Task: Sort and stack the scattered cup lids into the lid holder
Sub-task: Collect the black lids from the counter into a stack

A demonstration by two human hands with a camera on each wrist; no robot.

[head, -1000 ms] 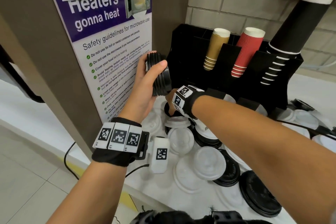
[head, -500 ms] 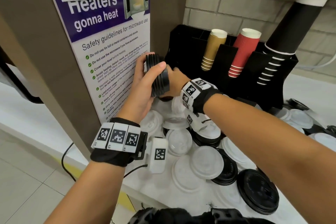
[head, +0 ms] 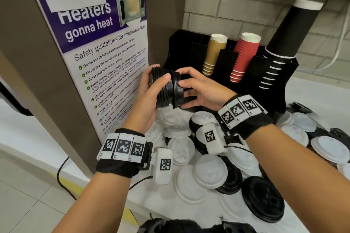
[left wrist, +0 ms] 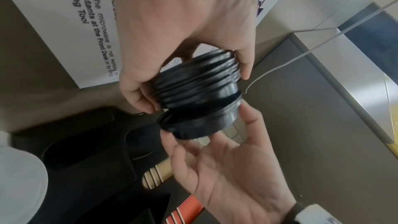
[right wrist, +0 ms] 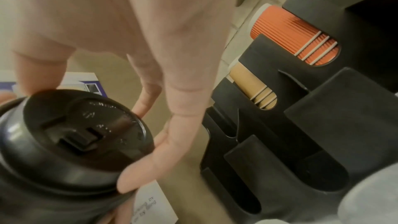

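1. The nested stack of black round plastic cup lids (head: 164, 89) lies on its side in the air, in front of the black multi-slot lid and cup holder (head: 191, 51) and above the counter.
2. My left hand (head: 149, 98) grips the stack from 9 o'clock: the thumb crosses its upper side and the fingers curl behind it.
3. One more black plastic lid (head: 177, 91) sits at the 3 o'clock end of the stack, seated crooked, with its rim standing off on one side in the left wrist view.
4. My right hand (head: 200, 89) holds that end lid: the thumb is on its upper rim and the fingers curl under and around it.
5. At 6 o'clock of the stack, scattered white plastic lids (head: 210, 174) and loose black plastic lids (head: 263, 198) lie on the white counter (head: 306, 96), some overlapping.
6. At 2 o'clock, the holder carries a tan paper cup stack (head: 214, 53), a red ribbed paper cup stack (head: 244, 55) and a tall black paper cup stack (head: 287, 39), side by side.
7. At 10 o'clock, a purple and white microwave safety poster (head: 106, 47) hangs on the brown panel.
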